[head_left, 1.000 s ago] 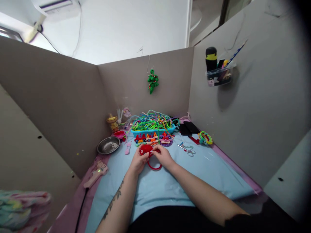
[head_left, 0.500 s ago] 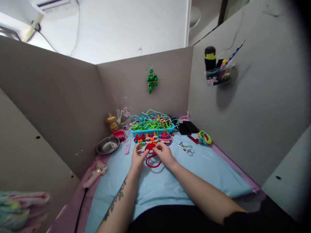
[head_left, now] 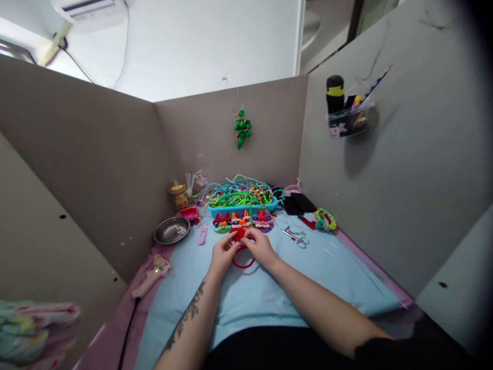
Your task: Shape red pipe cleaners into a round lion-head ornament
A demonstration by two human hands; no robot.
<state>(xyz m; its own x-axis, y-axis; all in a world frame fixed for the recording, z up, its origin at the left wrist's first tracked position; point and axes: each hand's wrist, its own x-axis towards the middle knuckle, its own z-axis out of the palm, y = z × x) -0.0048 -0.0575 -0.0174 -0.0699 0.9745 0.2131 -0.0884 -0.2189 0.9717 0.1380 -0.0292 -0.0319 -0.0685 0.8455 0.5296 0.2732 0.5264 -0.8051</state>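
Between my two hands is a red fuzzy pipe-cleaner piece (head_left: 239, 234), with a loop of the same red pipe cleaner (head_left: 243, 265) hanging below it. My left hand (head_left: 224, 250) pinches the piece from its left side, fingers closed on it. From the right, my right hand (head_left: 259, 244) grips the same piece between thumb and fingers. The fingertips hide part of it. Just beyond lie several finished colourful pipe-cleaner figures (head_left: 242, 220), in front of a blue basket (head_left: 221, 211) heaped with loose pipe cleaners (head_left: 242, 193).
Scissors (head_left: 296, 238), a green-yellow coil (head_left: 325, 219) and black phones (head_left: 298, 203) lie to the right. On the left are a metal bowl (head_left: 162, 235), a pink clip-like piece (head_left: 202, 234) and a corded glue gun (head_left: 152, 277). Grey partitions (head_left: 231, 164) enclose the table.
My left hand has turned inward, its fingers now closer over the red piece. The red loop beneath hangs slightly lower and shows less. The camera view has shifted a little.
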